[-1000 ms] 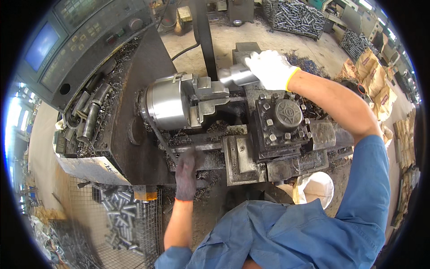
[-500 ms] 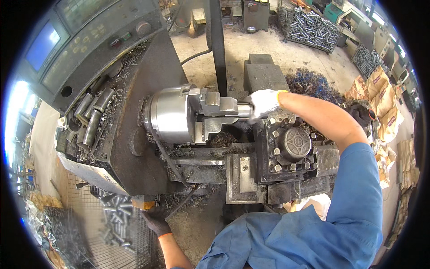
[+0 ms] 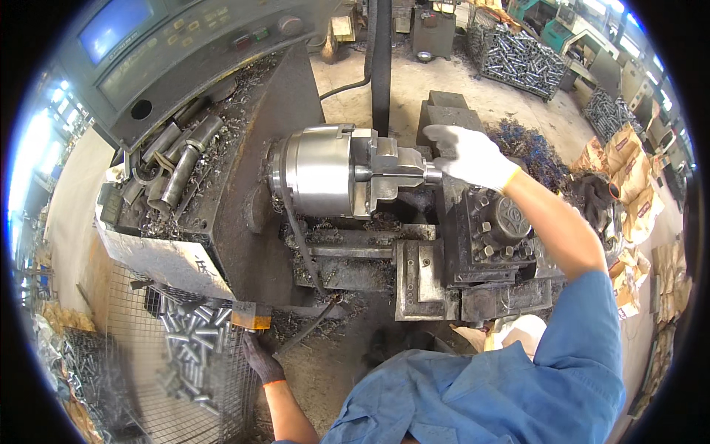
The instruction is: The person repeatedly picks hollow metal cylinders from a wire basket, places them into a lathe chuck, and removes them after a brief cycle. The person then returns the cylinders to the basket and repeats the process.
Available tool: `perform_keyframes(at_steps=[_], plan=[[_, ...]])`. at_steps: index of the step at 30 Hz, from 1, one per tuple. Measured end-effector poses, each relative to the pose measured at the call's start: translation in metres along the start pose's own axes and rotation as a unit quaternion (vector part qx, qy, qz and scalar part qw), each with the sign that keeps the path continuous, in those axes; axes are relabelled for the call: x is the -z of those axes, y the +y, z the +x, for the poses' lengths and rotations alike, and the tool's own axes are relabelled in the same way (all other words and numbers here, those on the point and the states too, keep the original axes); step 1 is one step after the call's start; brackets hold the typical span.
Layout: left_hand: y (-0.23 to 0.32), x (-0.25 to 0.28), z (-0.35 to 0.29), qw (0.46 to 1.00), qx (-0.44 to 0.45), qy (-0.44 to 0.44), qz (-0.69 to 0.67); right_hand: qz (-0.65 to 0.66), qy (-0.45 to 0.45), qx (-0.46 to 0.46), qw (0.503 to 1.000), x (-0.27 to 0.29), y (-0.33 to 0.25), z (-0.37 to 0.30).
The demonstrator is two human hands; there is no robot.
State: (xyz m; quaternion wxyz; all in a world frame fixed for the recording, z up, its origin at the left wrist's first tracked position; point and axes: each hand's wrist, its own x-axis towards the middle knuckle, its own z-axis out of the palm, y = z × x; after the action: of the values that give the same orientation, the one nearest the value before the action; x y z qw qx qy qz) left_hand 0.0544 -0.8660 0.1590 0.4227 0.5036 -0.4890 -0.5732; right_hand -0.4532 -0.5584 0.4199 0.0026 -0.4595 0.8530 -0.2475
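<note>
A lathe chuck (image 3: 319,170) with stepped jaws (image 3: 396,166) grips a short shiny metal cylinder (image 3: 433,174), whose end sticks out to the right. My right hand (image 3: 473,157), in a white glove, is beside that end with its fingers stretched out to the left, some above the cylinder. Whether the lower fingers touch it I cannot tell. Low on the left, my left hand (image 3: 263,361), in a dark glove, reaches up to the underside of a small grey-and-orange box (image 3: 251,317) at the machine's lower corner. Its fingertips are partly hidden there.
A bolted tool post (image 3: 510,222) stands just below my right forearm. Metal bars (image 3: 177,174) and shavings lie on the machine ledge beneath a control panel (image 3: 185,37). A wire basket (image 3: 196,340) holds several metal pieces. A thin rod (image 3: 310,325) slants near my left hand.
My right hand has drawn up and right from the cylinder's end, its fingers now stretched out. My left hand stays at the box. The whole view has shifted slightly.
</note>
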Motion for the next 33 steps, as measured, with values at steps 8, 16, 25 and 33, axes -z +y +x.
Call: perform_keyframes(at_steps=[8,16,25,33], plan=[[0.177,-0.112,-0.045,0.693,-0.661,-0.06,0.283,0.178,0.108,0.032,0.978,0.022,-0.094,-0.181],[0.354,-0.379,0.03,0.701,-0.513,0.012,0.495,0.29,0.007,-0.163,0.943,-0.028,-0.08,-0.228],[0.303,-0.335,-0.025,0.715,-0.503,-0.106,0.473,0.342,-0.081,-0.15,0.924,-0.061,-0.066,-0.237],[-0.03,0.08,-0.197,0.882,0.021,-0.131,0.453,0.353,-0.284,0.115,0.884,-0.221,-0.123,-0.2]])
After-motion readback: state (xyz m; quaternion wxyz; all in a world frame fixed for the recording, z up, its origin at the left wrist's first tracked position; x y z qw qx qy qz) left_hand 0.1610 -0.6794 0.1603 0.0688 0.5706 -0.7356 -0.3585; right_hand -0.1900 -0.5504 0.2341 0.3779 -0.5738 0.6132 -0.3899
